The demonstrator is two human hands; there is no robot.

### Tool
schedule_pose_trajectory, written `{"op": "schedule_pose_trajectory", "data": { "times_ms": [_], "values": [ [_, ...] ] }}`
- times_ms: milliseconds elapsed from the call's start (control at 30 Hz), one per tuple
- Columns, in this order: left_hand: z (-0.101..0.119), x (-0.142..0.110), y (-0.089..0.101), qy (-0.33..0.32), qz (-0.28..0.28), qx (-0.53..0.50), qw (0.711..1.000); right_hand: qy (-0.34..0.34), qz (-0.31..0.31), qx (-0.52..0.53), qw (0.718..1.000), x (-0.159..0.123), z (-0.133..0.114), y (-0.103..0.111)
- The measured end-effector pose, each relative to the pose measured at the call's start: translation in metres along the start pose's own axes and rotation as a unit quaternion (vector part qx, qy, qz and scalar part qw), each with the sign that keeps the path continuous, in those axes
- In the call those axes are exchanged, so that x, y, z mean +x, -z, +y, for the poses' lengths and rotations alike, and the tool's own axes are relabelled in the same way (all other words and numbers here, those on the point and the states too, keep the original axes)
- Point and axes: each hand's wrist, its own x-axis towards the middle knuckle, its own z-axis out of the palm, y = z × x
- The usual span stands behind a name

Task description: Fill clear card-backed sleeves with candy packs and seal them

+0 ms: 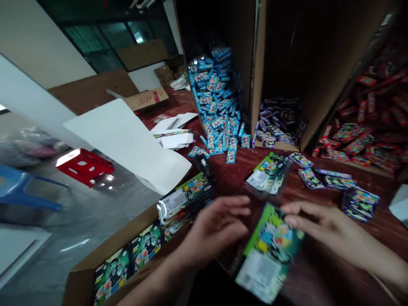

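Note:
My right hand (321, 227) pinches the top of a green printed packet (269, 250), which hangs tilted over the dark red table (229, 174). My left hand (216, 227) hovers just left of that packet with fingers loosely curled and apart, holding nothing I can see. A stack of similar green packets (186, 197) lies by my left hand, and another green packet (269, 172) lies flat just beyond my hands. The image is blurred by motion.
Upright cardboard boxes hold small blue packs (216, 102), purple packs (279, 123) and red packs (372, 123). Loose purple packs (338, 180) lie at the right. A carton of green packets (127, 261) sits lower left. White sheets (127, 140), a red stool (84, 165) and a blue chair (19, 187) stand left.

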Motion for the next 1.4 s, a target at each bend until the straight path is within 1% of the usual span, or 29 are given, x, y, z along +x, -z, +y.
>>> {"op": "schedule_pose_trajectory", "data": {
  "times_ms": [67,100,133,167,233,267,300,333,400,467,500,533,600,667,700,733,767,833,867,933,967,1000,1033,1067,1100,1167,1233,1300,1400],
  "values": [
    [0.024,-0.023,0.034,-0.030,0.120,0.045,0.991,-0.018,-0.031,0.089,0.995,0.033,-0.012,-0.018],
    [0.030,-0.033,0.047,-0.019,0.146,0.071,0.986,-0.036,-0.043,0.128,0.990,0.047,-0.012,-0.029],
    [0.030,-0.043,0.057,0.010,0.148,0.102,0.984,-0.058,-0.051,0.160,0.984,0.057,-0.009,-0.043],
    [0.026,-0.050,0.063,0.047,0.130,0.135,0.981,-0.082,-0.065,0.184,0.977,0.064,-0.001,-0.056],
    [0.006,-0.061,0.066,0.116,0.073,0.202,0.970,-0.096,-0.073,0.223,0.967,0.069,0.019,-0.081],
    [-0.008,-0.065,0.065,0.131,0.058,0.232,0.962,-0.086,-0.074,0.230,0.966,0.067,0.030,-0.090],
    [-0.024,-0.069,0.062,0.132,0.059,0.259,0.955,-0.068,-0.069,0.227,0.969,0.063,0.040,-0.097],
    [-0.039,-0.072,0.058,0.120,0.066,0.286,0.948,-0.047,-0.061,0.209,0.975,0.057,0.049,-0.100],
    [-0.065,-0.079,0.052,0.079,0.085,0.338,0.934,-0.015,-0.033,0.146,0.989,0.043,0.061,-0.099],
    [-0.081,-0.085,0.049,0.051,0.082,0.373,0.923,-0.007,-0.016,0.094,0.995,0.029,0.067,-0.094],
    [-0.084,-0.088,0.050,0.046,0.075,0.374,0.923,-0.006,-0.025,0.079,0.997,0.023,0.068,-0.092],
    [-0.085,-0.089,0.051,0.050,0.067,0.359,0.930,-0.005,-0.044,0.073,0.996,0.018,0.068,-0.091],
    [-0.083,-0.089,0.057,0.077,0.041,0.296,0.951,-0.005,-0.082,0.051,0.995,0.016,0.067,-0.097],
    [-0.086,-0.091,0.065,0.118,0.037,0.227,0.966,-0.020,-0.075,-0.009,0.997,0.022,0.066,-0.109],
    [-0.090,-0.094,0.069,0.137,0.058,0.202,0.968,-0.033,-0.061,-0.044,0.997,0.026,0.065,-0.117],
    [-0.097,-0.098,0.073,0.152,0.098,0.186,0.966,-0.048,-0.046,-0.074,0.995,0.031,0.063,-0.124],
    [-0.106,-0.105,0.077,0.163,0.151,0.176,0.959,-0.062,-0.036,-0.096,0.993,0.034,0.061,-0.131],
    [-0.124,-0.121,0.081,0.191,0.259,0.156,0.934,-0.071,-0.006,-0.148,0.986,0.036,0.055,-0.143],
    [-0.132,-0.129,0.083,0.212,0.305,0.134,0.919,-0.059,0.017,-0.193,0.979,0.034,0.052,-0.149],
    [-0.142,-0.137,0.087,0.255,0.382,0.046,0.887,0.004,0.050,-0.301,0.952,0.025,0.044,-0.161],
    [-0.144,-0.136,0.090,0.262,0.416,-0.015,0.871,0.048,0.049,-0.346,0.936,0.021,0.041,-0.168],
    [-0.145,-0.132,0.093,0.256,0.444,-0.072,0.856,0.090,0.035,-0.376,0.921,0.017,0.039,-0.177],
    [-0.145,-0.125,0.098,0.239,0.465,-0.118,0.844,0.119,0.013,-0.388,0.914,0.015,0.038,-0.185],
    [-0.144,-0.117,0.102,0.214,0.476,-0.149,0.840,0.136,-0.006,-0.393,0.910,0.015,0.038,-0.195],
    [-0.143,-0.108,0.107,0.190,0.478,-0.164,0.842,0.141,-0.015,-0.394,0.908,0.018,0.039,-0.203],
    [-0.141,-0.092,0.114,0.157,0.468,-0.166,0.853,0.135,-0.016,-0.392,0.910,0.027,0.044,-0.218],
    [-0.141,-0.083,0.119,0.139,0.463,-0.170,0.859,0.131,-0.014,-0.388,0.912,0.039,0.047,-0.228],
    [-0.141,-0.078,0.123,0.144,0.470,-0.158,0.856,0.132,-0.020,-0.384,0.914,0.050,0.045,-0.232],
    [-0.139,-0.077,0.131,0.168,0.477,-0.106,0.856,0.129,-0.042,-0.377,0.916,0.063,0.035,-0.232]
  ]
}}
